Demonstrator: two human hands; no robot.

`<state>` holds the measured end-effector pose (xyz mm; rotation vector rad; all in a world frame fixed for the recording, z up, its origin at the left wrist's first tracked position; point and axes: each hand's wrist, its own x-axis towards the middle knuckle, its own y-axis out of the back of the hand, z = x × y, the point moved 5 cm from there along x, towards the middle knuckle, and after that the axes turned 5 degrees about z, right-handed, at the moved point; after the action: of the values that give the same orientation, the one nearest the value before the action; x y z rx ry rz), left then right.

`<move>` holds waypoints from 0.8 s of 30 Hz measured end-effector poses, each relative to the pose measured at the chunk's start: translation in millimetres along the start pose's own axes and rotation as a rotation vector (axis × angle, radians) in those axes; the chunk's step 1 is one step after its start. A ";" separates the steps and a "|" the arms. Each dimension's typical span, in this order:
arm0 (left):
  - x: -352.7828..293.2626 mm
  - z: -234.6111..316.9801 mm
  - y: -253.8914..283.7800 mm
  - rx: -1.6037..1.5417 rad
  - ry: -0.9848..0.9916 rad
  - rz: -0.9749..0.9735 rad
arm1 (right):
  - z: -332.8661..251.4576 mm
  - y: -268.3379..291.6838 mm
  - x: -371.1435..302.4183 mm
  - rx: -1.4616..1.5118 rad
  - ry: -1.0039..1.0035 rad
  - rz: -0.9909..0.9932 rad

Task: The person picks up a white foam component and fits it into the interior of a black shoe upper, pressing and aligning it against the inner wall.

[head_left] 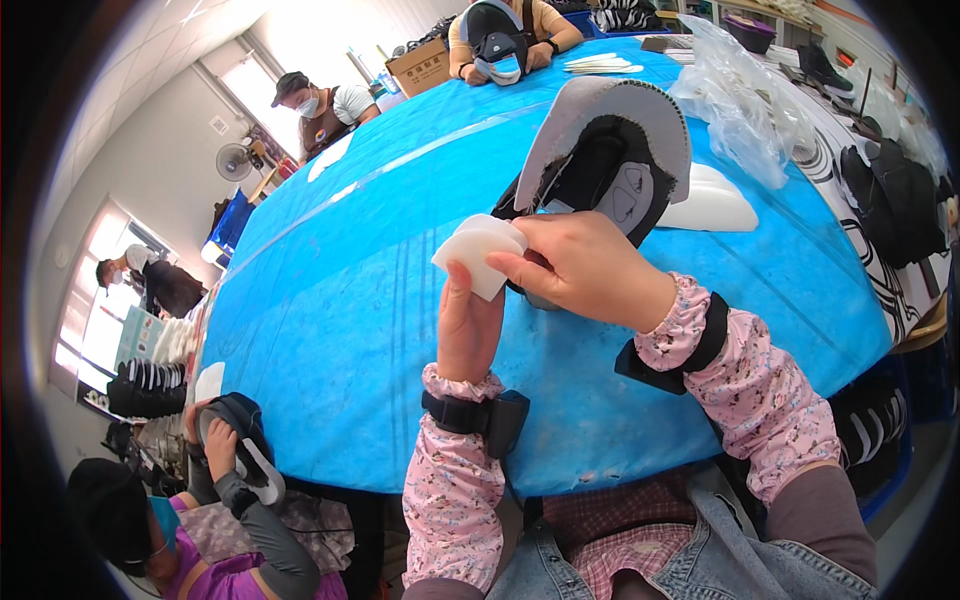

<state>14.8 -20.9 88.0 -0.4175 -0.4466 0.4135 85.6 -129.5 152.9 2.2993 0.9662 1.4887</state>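
A small bundle of curved white foam-like pads [480,250] is held over the near middle of the table. My left hand [468,335] grips it from below, thumb on the near face. From the right, my right hand [595,268] pinches the bundle's edge between thumb and fingers. Just behind my right hand stands a grey and black shoe upper [650,125], its opening facing me. My right hand hides its lower part. To the right of the upper lies a pile of similar larger white pads [712,203].
A blue-covered table [350,360] spreads before me. Crumpled clear plastic bags [735,100] lie at its right side. Co-workers sit around it: one at lower left holds a shoe [262,445], one at the far end another [495,45]. A cardboard box [420,68] stands beyond the far edge.
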 end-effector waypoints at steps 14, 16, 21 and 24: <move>0.0 0.3 -1.0 -0.016 -0.011 -0.007 | 0.5 0.0 -0.8 0.003 0.055 0.032; -0.4 0.3 -0.5 -0.020 -0.009 -0.002 | 0.6 -0.7 -1.4 0.018 0.021 -0.031; -0.1 -0.1 0.9 -0.017 -0.004 0.002 | -0.2 -0.3 -0.7 0.004 0.037 -0.004; 0.4 0.2 1.2 -0.013 -0.004 0.004 | 1.7 -1.8 -0.4 0.003 0.027 -0.034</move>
<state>14.7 -19.6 87.8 -0.4305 -0.4530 0.4155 86.3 -128.1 150.9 2.2582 1.0101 1.5097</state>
